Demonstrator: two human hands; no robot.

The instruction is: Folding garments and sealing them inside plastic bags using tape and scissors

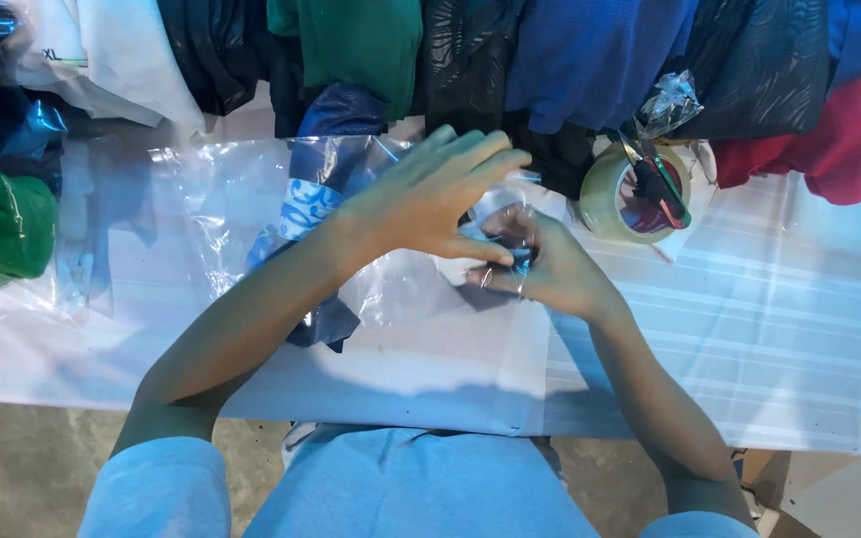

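A clear plastic bag (231, 189) lies across the white table (749, 329), with a dark blue garment (326, 169) inside it. My left hand (430, 194) rests flat on the bag's right part, fingers stretched toward the right. Just beside it, my right hand (540, 264) pinches the crumpled right end of the bag, the plastic bunched between its fingers. Both hands touch each other over that end.
A roll of clear tape (618, 194) with scissors (662, 184) lying on it sits right of my hands. Folded garments in green (351, 40), blue (590, 50), black and red (839, 139) line the far edge. Bagged clothes (2, 219) pile at the left.
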